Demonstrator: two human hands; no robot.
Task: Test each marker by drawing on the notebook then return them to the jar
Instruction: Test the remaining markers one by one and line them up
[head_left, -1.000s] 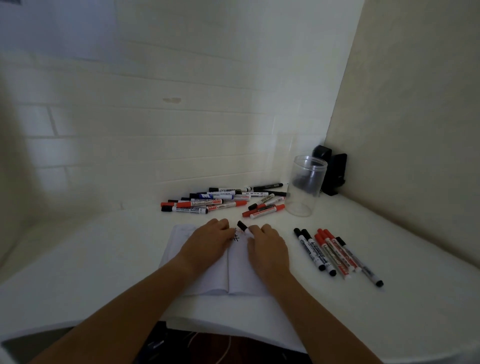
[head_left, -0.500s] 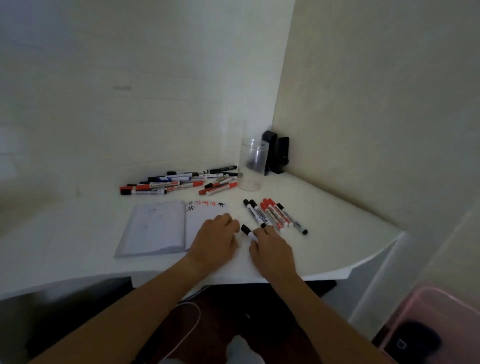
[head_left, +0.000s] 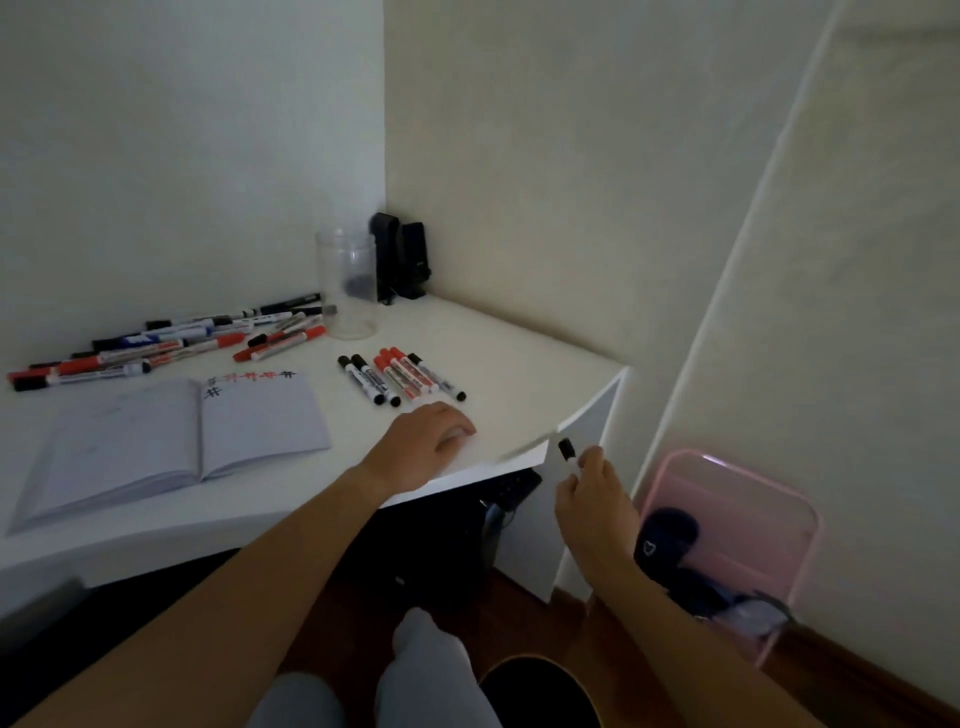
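An open notebook (head_left: 171, 436) lies on the white desk (head_left: 519, 364), with red and black hash marks along the top of its right page. A clear jar (head_left: 347, 283) stands upright near the back corner. A pile of red, black and blue markers (head_left: 166, 345) lies behind the notebook. A row of several markers (head_left: 400, 376) lies right of it. My right hand (head_left: 592, 499) pinches a black-capped marker (head_left: 567, 451) beyond the desk's right edge, above the floor. My left hand (head_left: 423, 447) rests on the desk near its front edge, fingers loosely curled, holding nothing.
A black device (head_left: 402, 260) stands in the corner behind the jar. A pink bin (head_left: 737, 545) with dark items sits on the floor right of the desk. My knees and a dark round object are below.
The view has swung right and pulled back. My right hand carried the black-capped marker from the notebook off past the desk's right edge. My left hand left the notebook and slid right.
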